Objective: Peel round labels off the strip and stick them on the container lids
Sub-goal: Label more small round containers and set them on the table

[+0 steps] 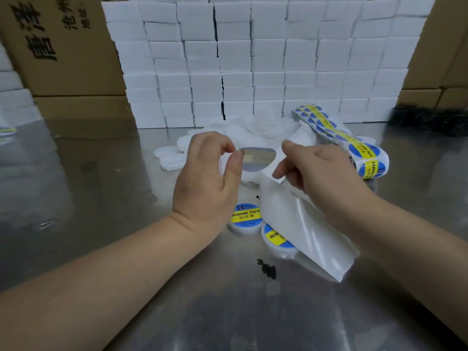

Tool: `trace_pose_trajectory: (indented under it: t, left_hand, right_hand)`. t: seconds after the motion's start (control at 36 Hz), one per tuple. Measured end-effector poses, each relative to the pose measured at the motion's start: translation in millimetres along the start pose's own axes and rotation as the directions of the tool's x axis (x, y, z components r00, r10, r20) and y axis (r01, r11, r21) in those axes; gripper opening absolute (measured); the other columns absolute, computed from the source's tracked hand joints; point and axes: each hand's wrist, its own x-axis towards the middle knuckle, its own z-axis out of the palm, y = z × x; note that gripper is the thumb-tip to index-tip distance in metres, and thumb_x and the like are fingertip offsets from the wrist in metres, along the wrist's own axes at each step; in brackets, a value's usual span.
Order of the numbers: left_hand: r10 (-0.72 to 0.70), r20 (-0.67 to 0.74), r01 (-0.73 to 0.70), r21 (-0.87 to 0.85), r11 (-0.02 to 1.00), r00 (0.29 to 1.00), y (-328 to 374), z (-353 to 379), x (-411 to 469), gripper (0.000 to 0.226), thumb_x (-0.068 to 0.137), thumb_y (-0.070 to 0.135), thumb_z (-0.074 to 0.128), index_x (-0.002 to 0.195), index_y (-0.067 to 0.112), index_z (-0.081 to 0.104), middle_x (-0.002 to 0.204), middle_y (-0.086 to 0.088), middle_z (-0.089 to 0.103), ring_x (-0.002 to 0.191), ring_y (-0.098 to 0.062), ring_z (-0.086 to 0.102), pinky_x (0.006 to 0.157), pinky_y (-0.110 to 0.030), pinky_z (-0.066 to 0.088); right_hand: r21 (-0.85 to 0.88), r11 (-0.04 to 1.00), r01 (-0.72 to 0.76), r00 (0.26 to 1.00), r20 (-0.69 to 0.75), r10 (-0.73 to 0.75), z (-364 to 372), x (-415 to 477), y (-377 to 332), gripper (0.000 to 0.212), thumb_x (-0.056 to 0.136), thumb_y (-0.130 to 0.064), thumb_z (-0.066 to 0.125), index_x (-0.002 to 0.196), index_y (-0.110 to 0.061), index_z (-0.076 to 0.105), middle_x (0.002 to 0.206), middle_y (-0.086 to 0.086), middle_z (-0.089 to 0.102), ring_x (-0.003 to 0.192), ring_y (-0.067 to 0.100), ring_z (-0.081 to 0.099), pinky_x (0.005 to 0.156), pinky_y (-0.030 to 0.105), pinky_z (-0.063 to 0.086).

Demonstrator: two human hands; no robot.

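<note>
Both forearms came in from the bottom edge over a shiny metal table (101,198). Up front, the left hand (207,178) had thumb and index finger pinched on the edge of a round label (255,159). It was held up in the air, greyish back side toward the camera, so the print only showed through faintly.

On the other side, the right hand (321,171) had its fingers curled round the backing strip (298,224), gripping it near the top. The glossy white tail drooped down toward the table.

Right under the hands sat a labelled container (245,219) with a blue and yellow sticker on its lid. A second labelled container (274,239) stood just beside it, partly hidden by the strip.

Further back lay a pile of plain white lids (174,155), and off to the right a label roll (364,155). Behind all that stood a wall of white boxes (253,59), with cardboard cartons (63,46) on either side.
</note>
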Motion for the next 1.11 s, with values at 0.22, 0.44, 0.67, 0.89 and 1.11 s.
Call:
trace_pose_trajectory:
  t: [0.22, 0.44, 0.67, 0.89, 1.11]
  left_hand:
    - [0.076, 0.059, -0.079, 0.043, 0.996, 0.995, 3.1, -1.4, 0.5, 0.034, 0.087, 0.024, 0.044, 0.092, -0.007, 0.056, 0.100, -0.021, 0.053, 0.098, -0.015, 0.043, 0.084, -0.008, 0.030]
    - [-0.047, 0.077, 0.048, -0.015, 0.999, 0.996, -1.5, 5.3, -1.3, 0.023, 0.079, 0.010, 0.060, 0.100, 0.006, 0.052, 0.104, -0.001, 0.042, 0.092, -0.008, 0.046, 0.082, 0.001, 0.027]
    - [-0.490, 0.216, 0.528, -0.486, 0.696, 0.845, 1.5, 7.4, 5.8, 0.025, 0.098, 0.010, 0.034, 0.104, 0.033, 0.042, 0.099, 0.013, 0.057, 0.084, -0.007, 0.064, 0.080, -0.020, 0.048]
    - [-0.537, 0.311, 0.614, -0.508, 0.603, 0.784, 8.9, 1.9, 14.3, 0.019, 0.093, 0.042, 0.037, 0.081, 0.031, 0.047, 0.082, 0.004, 0.050, 0.057, -0.015, 0.052, 0.043, -0.022, 0.041]
    - [-0.655, 0.395, 0.741, -0.533, 0.408, 0.644, 1.8, -0.3, 17.0, 0.031, 0.088, 0.022, 0.027, 0.072, 0.020, 0.054, 0.073, 0.000, 0.039, 0.051, -0.013, 0.033, 0.045, -0.020, 0.023]
  right_hand:
    - [0.151, 0.984, -0.090, 0.995, 0.044, 0.084, 0.5, -0.8, -3.9, 0.040, 0.085, -0.040, 0.053, 0.052, -0.022, 0.069, 0.041, -0.011, 0.041, 0.037, 0.003, 0.034, 0.046, 0.018, 0.028]
    - [0.199, 0.978, -0.060, 0.991, -0.108, 0.083, -3.0, 1.0, -4.3, 0.028, 0.081, -0.019, 0.060, 0.054, -0.018, 0.055, 0.048, -0.006, 0.038, 0.045, 0.012, 0.027, 0.049, 0.025, 0.022]
    - [0.230, 0.973, -0.012, 0.998, -0.055, 0.025, 0.9, -0.2, -1.6, 0.035, 0.086, -0.023, 0.058, 0.054, -0.032, 0.067, 0.045, -0.013, 0.044, 0.041, 0.003, 0.035, 0.044, 0.014, 0.031]
    - [0.225, 0.974, 0.030, 1.000, 0.004, -0.031, 5.3, -3.9, -0.4, 0.033, 0.086, -0.023, 0.059, 0.057, -0.036, 0.069, 0.045, -0.014, 0.047, 0.041, 0.000, 0.039, 0.043, 0.011, 0.032]
    - [0.244, 0.968, 0.057, 0.998, 0.018, -0.063, 5.6, -5.5, -2.1, 0.034, 0.087, -0.021, 0.058, 0.058, -0.035, 0.070, 0.044, -0.013, 0.047, 0.041, 0.000, 0.039, 0.043, 0.010, 0.032]
